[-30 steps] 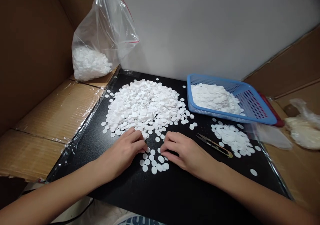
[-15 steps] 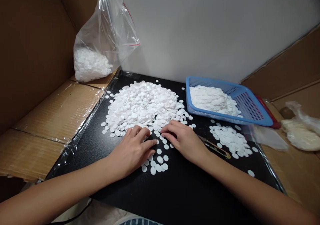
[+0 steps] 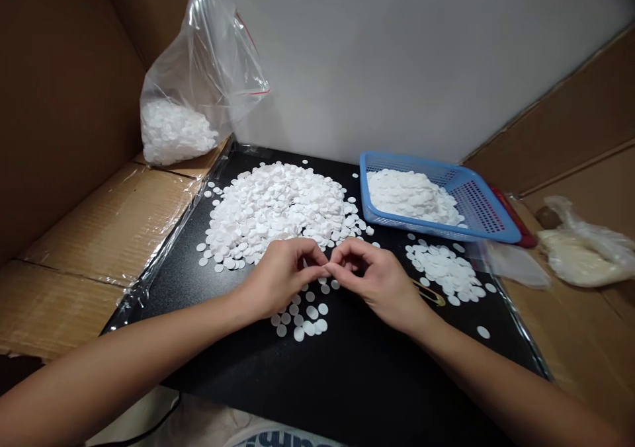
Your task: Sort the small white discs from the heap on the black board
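Observation:
My left hand (image 3: 285,275) and my right hand (image 3: 374,278) meet fingertip to fingertip over the black tabletop (image 3: 347,374). Each thumb is pinched against its forefinger; whatever sits between them is too small or too hidden to make out. Just beyond the hands rises a big heap of small white round discs (image 3: 278,202). Below the fingers, a loose scatter of white discs (image 3: 310,328) lies flat on the black surface. To the right is a smaller pile of white discs (image 3: 446,272). A yellowish metal tool (image 3: 430,293) lies beside my right hand, partly covered by it.
A blue plastic basket (image 3: 367,205) with more discs stands at the back right. On cardboard at the left sits a clear bag of white pieces (image 3: 176,129). Another clear bag (image 3: 580,255) with pale contents lies far right, near a flat plastic bag (image 3: 518,265).
Both hands have come together, from apart with loosely curled fingers to a pinch with tips touching. The whole view has shifted slightly.

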{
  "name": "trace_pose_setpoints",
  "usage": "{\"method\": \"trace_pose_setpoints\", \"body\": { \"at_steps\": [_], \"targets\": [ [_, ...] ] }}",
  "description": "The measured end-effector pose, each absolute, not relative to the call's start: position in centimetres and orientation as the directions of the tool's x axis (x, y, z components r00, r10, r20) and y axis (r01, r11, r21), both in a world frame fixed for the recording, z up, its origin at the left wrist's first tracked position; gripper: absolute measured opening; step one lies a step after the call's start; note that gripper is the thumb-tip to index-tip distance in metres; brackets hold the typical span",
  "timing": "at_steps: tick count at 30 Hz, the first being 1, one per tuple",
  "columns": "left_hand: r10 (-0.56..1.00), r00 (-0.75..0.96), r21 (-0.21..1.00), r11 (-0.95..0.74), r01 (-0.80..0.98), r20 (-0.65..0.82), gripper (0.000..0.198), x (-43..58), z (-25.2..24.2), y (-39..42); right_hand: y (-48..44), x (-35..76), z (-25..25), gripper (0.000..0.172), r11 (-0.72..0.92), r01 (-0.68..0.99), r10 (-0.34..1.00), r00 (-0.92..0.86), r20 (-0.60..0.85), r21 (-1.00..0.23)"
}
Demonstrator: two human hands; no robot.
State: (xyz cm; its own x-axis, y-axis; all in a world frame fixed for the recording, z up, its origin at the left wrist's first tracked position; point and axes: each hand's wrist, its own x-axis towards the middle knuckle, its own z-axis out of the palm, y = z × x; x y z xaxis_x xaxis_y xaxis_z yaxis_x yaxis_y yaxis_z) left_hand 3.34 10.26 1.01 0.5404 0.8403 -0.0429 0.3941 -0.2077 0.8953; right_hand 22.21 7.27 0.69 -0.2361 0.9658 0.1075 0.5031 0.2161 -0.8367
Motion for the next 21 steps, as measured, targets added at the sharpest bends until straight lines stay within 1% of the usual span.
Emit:
{"method": "trace_pose_setpoints", "body": {
  "at_steps": [1, 2, 3, 5, 6, 7, 8, 11, 13, 14, 15, 18, 19, 21],
  "targets": [
    [0.835, 0.542, 0.945, -0.094, 0.315, -0.097, 0.01, 3.8, 1.2, 10.4, 6.9, 23.1, 1.0, 0.016, 0.225, 0.524, 0.967, -0.224, 0.123, -0.821],
    [0.818, 0.555, 0.972, 0.018, 0.235, -0.149, 0.013, 4.2, 1.4, 10.4, 6.4, 24.2, 1.1, 0.017, 0.248, 0.576, 0.965, -0.216, 0.148, -0.779],
    [0.797, 0.574, 0.98, 0.116, 0.162, -0.189, 0.015, 4.6, 1.6, 10.4, 6.0, 25.6, 1.1, 0.017, 0.275, 0.649, 0.961, -0.207, 0.183, -0.709],
    [0.754, 0.605, 0.96, 0.273, 0.065, -0.256, 0.019, 5.2, 1.9, 10.3, 5.3, 28.6, 0.5, 0.014, 0.298, 0.81, 0.949, -0.192, 0.252, -0.505],
    [0.739, 0.608, 0.94, 0.339, 0.037, -0.29, 0.02, 5.5, 2.0, 10.2, 5.0, 30.0, 0.0, 0.011, 0.279, 0.867, 0.948, -0.18, 0.262, -0.414],
    [0.732, 0.601, 0.921, 0.39, 0.015, -0.32, 0.02, 5.8, 2.0, 10.1, 4.7, 31.2, -0.6, 0.006, 0.254, 0.9, 0.955, -0.177, 0.237, -0.354],
    [0.728, 0.591, 0.903, 0.431, 0.0, -0.347, 0.019, 6.1, 2.1, 10.0, 4.5, 32.2, -1.1, 0.005, 0.23, 0.917, 0.965, -0.173, 0.197, -0.325],
    [0.704, 0.582, 0.852, 0.523, -0.035, -0.408, 0.016, 7.2, 2.2, 9.6, 4.3, 33.5, -2.1, 0.011, 0.181, 0.92, 0.983, -0.168, 0.067, -0.346],
    [0.67, 0.6, 0.814, 0.578, -0.054, -0.437, 0.017, 8.0, 2.3, 9.4, 4.3, 33.5, -2.1, 0.008, 0.175, 0.909, 0.984, -0.166, 0.058, -0.379],
    [0.652, 0.61, 0.795, 0.604, -0.059, -0.45, 0.018, 8.4, 2.4, 9.4, 4.2, 33.3, -1.8, 0.007, 0.182, 0.897, 0.983, -0.161, 0.084, -0.402],
    [0.636, 0.616, 0.777, 0.626, -0.062, -0.464, 0.02, 8.7, 2.5, 9.3, 4.0, 33.0, -1.5, 0.008, 0.192, 0.88, 0.98, -0.152, 0.125, -0.435],
    [0.592, 0.624, 0.731, 0.681, -0.049, -0.51, 0.023, 9.5, 2.8, 9.1, 3.1, 32.2, -0.2, 0.026, 0.235, 0.799, 0.96, -0.103, 0.26, -0.554],
    [0.579, 0.624, 0.716, 0.696, -0.044, -0.525, 0.024, 9.8, 2.9, 9.0, 2.8, 31.9, 0.2, 0.031, 0.263, 0.775, 0.95, -0.102, 0.297, -0.575],
    [0.562, 0.624, 0.697, 0.716, -0.039, -0.543, 0.024, 10.3, 3.1, 9.0, 2.1, 31.3, 0.9, 0.039, 0.332, 0.744, 0.927, -0.145, 0.345, -0.58]
  ]
}}
